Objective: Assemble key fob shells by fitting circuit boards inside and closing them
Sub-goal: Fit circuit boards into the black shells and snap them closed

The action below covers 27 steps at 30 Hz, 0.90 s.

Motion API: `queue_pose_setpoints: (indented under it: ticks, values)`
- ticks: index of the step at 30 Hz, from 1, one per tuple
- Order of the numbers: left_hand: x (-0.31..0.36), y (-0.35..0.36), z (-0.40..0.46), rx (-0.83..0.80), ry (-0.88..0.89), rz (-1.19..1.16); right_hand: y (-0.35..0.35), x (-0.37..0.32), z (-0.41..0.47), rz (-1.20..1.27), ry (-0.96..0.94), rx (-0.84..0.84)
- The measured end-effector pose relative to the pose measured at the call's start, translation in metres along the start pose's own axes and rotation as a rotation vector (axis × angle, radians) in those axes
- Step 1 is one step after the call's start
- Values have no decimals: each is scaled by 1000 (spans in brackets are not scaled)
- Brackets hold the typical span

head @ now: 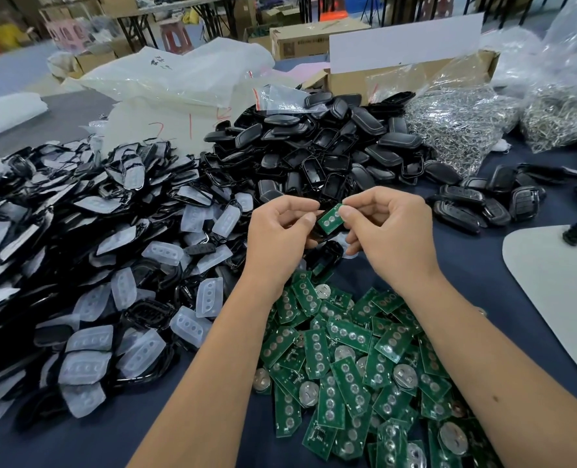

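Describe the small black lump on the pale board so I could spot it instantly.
Look to the table's right edge, where a pale grey rounded board lies flat. Near its top sits a small knobbly black lump. It lies alone there, apart from the black key fob shells heaped further left.

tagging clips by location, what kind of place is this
Most likely a small assembly workshop or warehouse floor. The table holds bulk heaps of black key fob shells and green circuit boards, and cardboard cartons are stacked on the floor behind.
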<state>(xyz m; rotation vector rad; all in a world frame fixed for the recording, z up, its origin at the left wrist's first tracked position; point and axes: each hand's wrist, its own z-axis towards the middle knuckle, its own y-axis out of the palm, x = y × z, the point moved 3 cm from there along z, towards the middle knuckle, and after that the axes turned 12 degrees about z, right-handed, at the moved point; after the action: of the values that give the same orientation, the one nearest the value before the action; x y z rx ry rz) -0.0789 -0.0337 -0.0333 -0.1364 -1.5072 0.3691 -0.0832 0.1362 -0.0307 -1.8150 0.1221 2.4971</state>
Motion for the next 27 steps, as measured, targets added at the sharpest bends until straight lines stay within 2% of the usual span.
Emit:
queue_pose_setpoints:
  ticks: [12,18,27]
  values:
    - [6,0,-5,-19,-107,-288,0,-4,0,-100,-61,23]
    - [4,-2,-5,9,-135,-282,-1,-2,0,-97,-29,-53]
    - [6,0,-7,-29,-111,-258,-4,3,1,-86,51,0]
